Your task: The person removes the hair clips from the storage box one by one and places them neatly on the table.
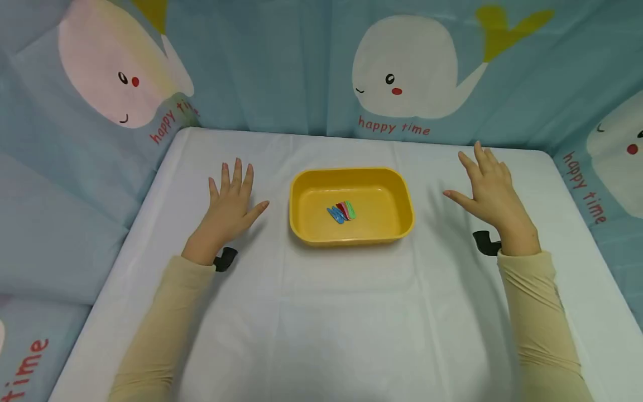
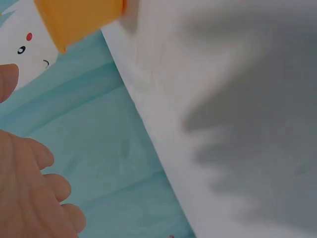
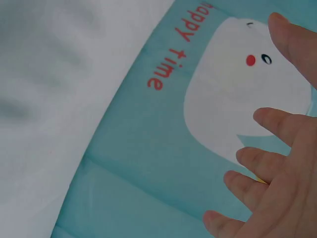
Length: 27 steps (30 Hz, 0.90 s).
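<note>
A yellow rectangular tub (image 1: 351, 241) stands at the middle of the white table. Inside it, left of centre, lies a small bunch of hair clips (image 1: 341, 212) in blue, red, pink and green. My left hand (image 1: 228, 207) is held out left of the tub, palm down with fingers spread and nothing in it. On the tub's other side my right hand (image 1: 489, 192) is spread the same way, farther from the tub and near the table's back right. In the left wrist view a corner of the tub (image 2: 81, 20) shows at the top.
White cloth covers the table (image 1: 351, 324). Behind and at the sides hangs a blue curtain (image 1: 281, 67) printed with whales and red lettering. A black wrist piece (image 1: 486, 243) shows beside the right wrist, and a similar black piece (image 1: 226, 259) beside the left.
</note>
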Motion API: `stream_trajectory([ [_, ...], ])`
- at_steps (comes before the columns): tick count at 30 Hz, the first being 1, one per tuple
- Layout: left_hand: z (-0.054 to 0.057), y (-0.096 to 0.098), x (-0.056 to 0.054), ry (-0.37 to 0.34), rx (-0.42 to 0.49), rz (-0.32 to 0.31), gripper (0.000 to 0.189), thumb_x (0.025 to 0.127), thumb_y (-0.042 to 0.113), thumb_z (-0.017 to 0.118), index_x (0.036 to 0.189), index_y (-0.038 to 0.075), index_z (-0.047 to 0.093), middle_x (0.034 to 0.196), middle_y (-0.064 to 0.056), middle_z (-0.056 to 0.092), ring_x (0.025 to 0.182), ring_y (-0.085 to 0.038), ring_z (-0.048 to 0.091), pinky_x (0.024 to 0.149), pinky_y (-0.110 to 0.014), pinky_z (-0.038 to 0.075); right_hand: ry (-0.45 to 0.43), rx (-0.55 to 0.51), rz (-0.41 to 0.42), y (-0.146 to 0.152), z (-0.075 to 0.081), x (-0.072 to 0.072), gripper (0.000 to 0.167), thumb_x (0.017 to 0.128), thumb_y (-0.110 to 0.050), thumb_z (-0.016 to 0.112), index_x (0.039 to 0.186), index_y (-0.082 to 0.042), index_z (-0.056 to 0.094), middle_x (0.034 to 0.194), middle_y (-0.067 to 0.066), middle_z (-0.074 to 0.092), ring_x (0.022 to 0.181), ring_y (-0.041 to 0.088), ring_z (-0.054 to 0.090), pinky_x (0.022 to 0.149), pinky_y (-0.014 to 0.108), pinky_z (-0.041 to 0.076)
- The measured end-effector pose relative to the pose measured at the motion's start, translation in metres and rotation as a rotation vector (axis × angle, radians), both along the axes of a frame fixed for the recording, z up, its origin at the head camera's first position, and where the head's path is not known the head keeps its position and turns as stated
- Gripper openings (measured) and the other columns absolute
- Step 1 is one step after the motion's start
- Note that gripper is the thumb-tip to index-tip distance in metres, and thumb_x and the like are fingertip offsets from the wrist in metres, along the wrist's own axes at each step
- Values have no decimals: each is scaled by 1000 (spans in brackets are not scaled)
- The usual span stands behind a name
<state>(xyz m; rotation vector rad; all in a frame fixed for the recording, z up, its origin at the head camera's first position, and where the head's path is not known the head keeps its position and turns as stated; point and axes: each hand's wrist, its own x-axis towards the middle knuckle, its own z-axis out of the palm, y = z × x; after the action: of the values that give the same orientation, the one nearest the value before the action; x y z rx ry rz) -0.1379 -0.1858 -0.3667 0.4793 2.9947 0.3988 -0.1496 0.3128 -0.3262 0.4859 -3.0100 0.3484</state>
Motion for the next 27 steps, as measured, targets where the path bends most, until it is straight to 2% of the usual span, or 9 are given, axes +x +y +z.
stream_trajectory([
  [5,-10,13,13,13,15,-16,79,100,46,35,149,-2,-3,153,-21,-18,136,-35,-26,105,-63,-10,-7,-38,10,-6,-10,-1,80,90,-36,62,148,2,22,155,23,2,141,41,1,108,63,4],
  [8,-15,23,23,7,29,-51,78,100,44,36,149,-3,-2,153,-21,-16,138,-36,-22,106,-62,-8,-18,-52,13,-9,-17,0,79,90,-34,63,148,2,23,155,23,3,141,41,2,108,63,5],
  [11,-20,33,27,16,55,-82,76,101,44,34,149,-3,-1,153,-20,-16,139,-35,-21,108,-60,-9,-20,-62,11,-12,-24,1,77,90,-31,63,147,2,24,155,23,4,141,41,4,108,62,7],
  [18,-29,47,19,38,62,-90,74,101,44,32,150,-2,1,155,-20,-11,141,-36,-15,110,-56,-9,-30,-70,42,-21,-37,5,76,89,-32,64,147,1,27,155,23,6,142,40,3,109,60,8],
  [27,-31,57,6,36,62,-121,65,103,35,27,150,1,0,155,-16,-9,141,-31,-15,110,-53,-9,-20,-102,61,-28,-40,10,74,88,-28,66,146,0,29,154,24,11,140,42,9,111,57,10],
])
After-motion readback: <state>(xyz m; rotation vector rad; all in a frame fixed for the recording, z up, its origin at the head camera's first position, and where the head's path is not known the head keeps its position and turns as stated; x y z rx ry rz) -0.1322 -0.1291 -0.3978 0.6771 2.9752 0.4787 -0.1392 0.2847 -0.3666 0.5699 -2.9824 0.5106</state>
